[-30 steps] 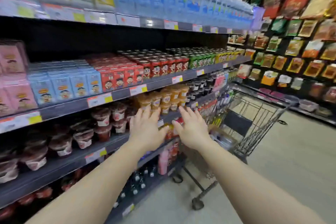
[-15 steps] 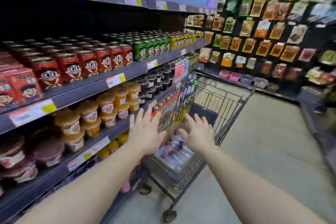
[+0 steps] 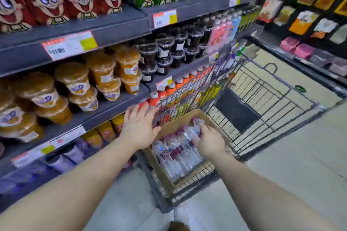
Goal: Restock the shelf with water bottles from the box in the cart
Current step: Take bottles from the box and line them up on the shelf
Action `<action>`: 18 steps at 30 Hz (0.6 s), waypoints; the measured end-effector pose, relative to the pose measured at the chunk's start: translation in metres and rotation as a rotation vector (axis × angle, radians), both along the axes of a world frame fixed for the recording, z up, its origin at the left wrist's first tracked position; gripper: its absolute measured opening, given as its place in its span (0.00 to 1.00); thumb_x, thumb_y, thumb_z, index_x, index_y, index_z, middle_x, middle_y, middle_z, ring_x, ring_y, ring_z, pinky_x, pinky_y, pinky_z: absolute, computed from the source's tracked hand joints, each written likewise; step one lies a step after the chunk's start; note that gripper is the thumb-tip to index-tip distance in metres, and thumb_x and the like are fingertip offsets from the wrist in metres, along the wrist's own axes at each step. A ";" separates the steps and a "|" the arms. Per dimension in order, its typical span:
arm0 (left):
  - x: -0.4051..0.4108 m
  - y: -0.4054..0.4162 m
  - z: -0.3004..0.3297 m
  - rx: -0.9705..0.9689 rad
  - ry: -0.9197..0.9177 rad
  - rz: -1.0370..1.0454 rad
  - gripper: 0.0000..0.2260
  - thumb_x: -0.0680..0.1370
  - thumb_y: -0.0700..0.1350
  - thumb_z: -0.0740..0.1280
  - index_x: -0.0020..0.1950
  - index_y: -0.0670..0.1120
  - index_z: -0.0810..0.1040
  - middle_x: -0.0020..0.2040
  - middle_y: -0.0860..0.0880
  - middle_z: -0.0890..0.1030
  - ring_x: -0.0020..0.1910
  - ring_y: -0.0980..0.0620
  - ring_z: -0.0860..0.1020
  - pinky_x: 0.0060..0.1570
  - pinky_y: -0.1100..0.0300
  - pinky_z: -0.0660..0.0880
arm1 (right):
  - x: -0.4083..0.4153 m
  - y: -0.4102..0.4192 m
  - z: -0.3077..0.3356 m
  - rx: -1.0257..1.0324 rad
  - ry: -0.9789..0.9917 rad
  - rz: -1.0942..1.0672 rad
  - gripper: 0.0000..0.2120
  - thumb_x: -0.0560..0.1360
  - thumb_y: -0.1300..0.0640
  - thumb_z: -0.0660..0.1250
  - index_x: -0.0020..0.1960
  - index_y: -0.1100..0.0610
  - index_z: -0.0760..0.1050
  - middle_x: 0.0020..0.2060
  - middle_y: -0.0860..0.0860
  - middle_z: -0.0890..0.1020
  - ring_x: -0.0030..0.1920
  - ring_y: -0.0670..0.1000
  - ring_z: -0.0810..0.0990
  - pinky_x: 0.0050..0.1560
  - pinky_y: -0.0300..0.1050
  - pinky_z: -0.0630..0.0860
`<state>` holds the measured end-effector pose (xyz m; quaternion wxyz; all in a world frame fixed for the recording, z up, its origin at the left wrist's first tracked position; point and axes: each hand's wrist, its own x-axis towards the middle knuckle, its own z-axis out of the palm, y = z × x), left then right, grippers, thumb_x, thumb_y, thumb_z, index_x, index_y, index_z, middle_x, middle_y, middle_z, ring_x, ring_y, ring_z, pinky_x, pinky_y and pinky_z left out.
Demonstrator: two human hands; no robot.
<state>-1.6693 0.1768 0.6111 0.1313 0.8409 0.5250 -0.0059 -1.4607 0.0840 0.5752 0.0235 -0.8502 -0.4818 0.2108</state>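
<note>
Head cam: right hand (image 3: 210, 141) is down in the cardboard box (image 3: 170, 127) at the cart's (image 3: 262, 88) near end, fingers curled over the water bottles (image 3: 178, 154); can't tell if it's got one gripped yet. Left hand (image 3: 139, 127) is spread flat, empty, above the box's left edge, by the shelf (image 3: 112, 108). Advice: close firmly round one bottle's body, lift straight up to clear its neighbours and the box wall.

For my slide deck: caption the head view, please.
Right hand reaches onto water bottles in the cart's cardboard box; left hand hovers open.
</note>
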 end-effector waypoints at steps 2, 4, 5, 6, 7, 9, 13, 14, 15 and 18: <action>0.011 0.009 -0.024 -0.074 -0.004 0.081 0.33 0.79 0.61 0.58 0.80 0.56 0.47 0.81 0.50 0.49 0.80 0.44 0.47 0.76 0.44 0.45 | 0.012 0.021 -0.025 -0.068 0.063 0.079 0.32 0.79 0.41 0.59 0.78 0.49 0.53 0.73 0.57 0.66 0.72 0.60 0.64 0.70 0.55 0.64; 0.018 0.014 -0.049 -0.137 0.002 0.129 0.33 0.79 0.60 0.59 0.80 0.55 0.49 0.81 0.50 0.50 0.80 0.44 0.48 0.76 0.44 0.46 | 0.016 0.039 -0.052 -0.135 0.133 0.128 0.32 0.79 0.42 0.59 0.78 0.51 0.52 0.72 0.58 0.66 0.70 0.61 0.67 0.68 0.53 0.66; 0.019 0.015 -0.061 -0.152 0.012 0.152 0.33 0.79 0.60 0.60 0.80 0.55 0.50 0.81 0.50 0.50 0.80 0.44 0.48 0.76 0.44 0.47 | 0.015 0.046 -0.065 -0.165 0.164 0.151 0.33 0.79 0.43 0.60 0.78 0.53 0.52 0.72 0.58 0.67 0.69 0.61 0.68 0.67 0.53 0.68; 0.020 0.016 -0.073 -0.160 0.029 0.168 0.33 0.78 0.61 0.60 0.80 0.55 0.51 0.81 0.50 0.52 0.80 0.44 0.49 0.76 0.45 0.48 | 0.013 0.052 -0.080 -0.204 0.194 0.163 0.34 0.79 0.43 0.61 0.78 0.54 0.52 0.71 0.58 0.67 0.69 0.61 0.69 0.66 0.52 0.68; 0.018 0.016 -0.086 -0.173 0.044 0.184 0.34 0.78 0.61 0.60 0.80 0.55 0.51 0.81 0.50 0.53 0.79 0.44 0.50 0.76 0.45 0.50 | 0.009 0.056 -0.097 -0.246 0.228 0.171 0.34 0.78 0.44 0.62 0.78 0.54 0.52 0.70 0.59 0.69 0.68 0.60 0.70 0.66 0.52 0.69; 0.014 0.015 -0.112 -0.207 0.052 0.231 0.34 0.78 0.61 0.60 0.80 0.55 0.52 0.81 0.49 0.55 0.79 0.43 0.52 0.77 0.47 0.51 | -0.002 0.061 -0.132 -0.345 0.267 0.208 0.35 0.78 0.47 0.63 0.78 0.55 0.52 0.66 0.59 0.73 0.66 0.60 0.73 0.62 0.51 0.73; 0.007 0.012 -0.157 -0.263 0.050 0.253 0.34 0.78 0.61 0.60 0.80 0.54 0.50 0.81 0.50 0.53 0.79 0.44 0.53 0.77 0.47 0.52 | -0.025 0.061 -0.194 -0.482 0.292 0.218 0.31 0.79 0.55 0.61 0.77 0.58 0.52 0.66 0.61 0.73 0.63 0.60 0.75 0.58 0.50 0.74; 0.006 0.012 -0.164 -0.270 0.047 0.257 0.34 0.78 0.60 0.61 0.80 0.54 0.50 0.81 0.49 0.54 0.79 0.43 0.53 0.77 0.47 0.52 | -0.030 0.062 -0.207 -0.473 0.295 0.195 0.30 0.79 0.55 0.62 0.77 0.57 0.54 0.66 0.59 0.73 0.64 0.60 0.75 0.59 0.50 0.74; 0.006 0.012 -0.170 -0.267 0.045 0.255 0.34 0.78 0.59 0.62 0.80 0.54 0.51 0.80 0.48 0.56 0.79 0.42 0.54 0.76 0.47 0.53 | -0.036 0.062 -0.217 -0.466 0.309 0.185 0.30 0.78 0.55 0.63 0.76 0.57 0.56 0.66 0.58 0.74 0.64 0.59 0.75 0.60 0.50 0.74; 0.004 0.011 -0.179 -0.224 0.040 0.252 0.34 0.77 0.57 0.65 0.79 0.52 0.55 0.80 0.45 0.59 0.78 0.40 0.56 0.76 0.45 0.53 | -0.046 0.063 -0.237 -0.411 0.332 0.136 0.31 0.75 0.49 0.69 0.71 0.58 0.61 0.63 0.58 0.75 0.62 0.59 0.76 0.59 0.52 0.76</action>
